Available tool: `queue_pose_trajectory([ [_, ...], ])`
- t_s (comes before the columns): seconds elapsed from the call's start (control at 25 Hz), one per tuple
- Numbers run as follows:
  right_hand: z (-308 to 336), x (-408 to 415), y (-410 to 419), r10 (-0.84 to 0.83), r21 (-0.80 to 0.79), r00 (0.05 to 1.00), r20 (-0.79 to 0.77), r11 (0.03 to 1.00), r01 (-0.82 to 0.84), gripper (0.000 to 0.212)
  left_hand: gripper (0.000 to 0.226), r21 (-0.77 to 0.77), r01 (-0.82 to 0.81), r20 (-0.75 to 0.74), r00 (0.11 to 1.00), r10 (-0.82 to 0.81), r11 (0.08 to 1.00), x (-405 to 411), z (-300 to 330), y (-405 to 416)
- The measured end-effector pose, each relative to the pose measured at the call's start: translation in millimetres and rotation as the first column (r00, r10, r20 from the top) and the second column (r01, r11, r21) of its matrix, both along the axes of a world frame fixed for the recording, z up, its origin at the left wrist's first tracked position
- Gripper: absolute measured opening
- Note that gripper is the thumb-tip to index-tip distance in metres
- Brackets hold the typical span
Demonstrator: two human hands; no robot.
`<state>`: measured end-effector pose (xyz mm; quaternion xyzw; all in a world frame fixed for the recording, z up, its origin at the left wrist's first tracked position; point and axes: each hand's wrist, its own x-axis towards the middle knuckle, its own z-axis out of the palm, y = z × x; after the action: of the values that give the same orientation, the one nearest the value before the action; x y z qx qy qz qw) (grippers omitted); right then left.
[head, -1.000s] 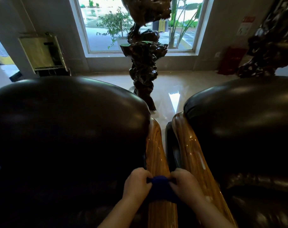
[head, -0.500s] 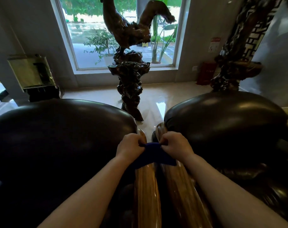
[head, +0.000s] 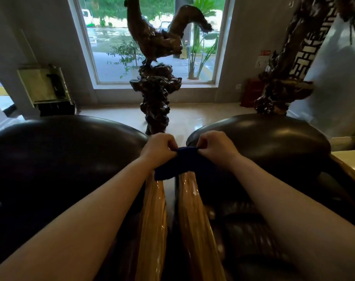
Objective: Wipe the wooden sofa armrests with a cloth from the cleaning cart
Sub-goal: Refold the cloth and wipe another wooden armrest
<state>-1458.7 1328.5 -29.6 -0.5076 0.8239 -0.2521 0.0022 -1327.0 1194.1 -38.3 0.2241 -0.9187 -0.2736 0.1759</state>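
Observation:
Two glossy wooden armrests run side by side away from me: the left armrest [head: 153, 218] and the right armrest [head: 193, 220]. A dark blue cloth [head: 180, 165] lies stretched across their far ends. My left hand [head: 159, 148] grips its left end and my right hand [head: 215, 147] grips its right end, both fists closed. The far tips of both armrests are hidden under the cloth and my hands.
Dark leather sofa backs bulge on both sides: the left one [head: 67, 151] and the right one [head: 270, 138]. Beyond them stand a carved wooden rooster statue [head: 155, 92], another dark carving [head: 282, 92], a window [head: 152, 39] and a shiny tiled floor [head: 195, 118].
Both hands have slid the cloth away from me along the armrests, from their near part to their far ends. My arms are now stretched out and my view has tilted up.

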Motion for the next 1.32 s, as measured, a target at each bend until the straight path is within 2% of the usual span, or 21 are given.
queue_pose_trajectory([
  [0.24,-26.4,-48.7,70.3,0.101,0.014,0.994,0.049,0.995,-0.102,0.005,0.010,0.000,-0.065,0.033,0.997,0.065,0.998,-37.9,-22.1,80.6],
  [0.48,-66.8,-85.0,92.2,0.148,0.029,0.982,0.114,0.988,-0.153,0.004,0.014,0.070,-0.105,0.047,0.994,0.101,0.992,-64.1,-61.9,109.9],
  [0.68,-96.6,-96.7,80.4,0.133,0.044,0.978,0.163,0.989,-0.142,0.005,0.015,0.101,-0.140,0.100,0.986,0.130,0.985,-78.8,-91.5,94.5],
  [0.84,-116.0,-109.8,61.9,0.090,0.054,0.975,0.203,0.993,-0.103,0.013,0.013,0.169,-0.115,0.105,0.990,0.099,0.979,-95.9,-109.0,70.5],
  [0.96,-138.9,-117.9,43.5,0.038,0.087,0.978,0.205,0.995,-0.057,0.011,0.017,0.224,-0.090,0.136,0.989,0.061,0.970,-106.2,-132.1,51.7],
  [1.32,-275.1,-135.9,-2.0,-0.037,0.142,0.958,0.283,0.990,-0.003,0.007,0.022,0.289,-0.163,0.229,0.969,0.098,0.943,-138.8,-268.5,4.5],
])
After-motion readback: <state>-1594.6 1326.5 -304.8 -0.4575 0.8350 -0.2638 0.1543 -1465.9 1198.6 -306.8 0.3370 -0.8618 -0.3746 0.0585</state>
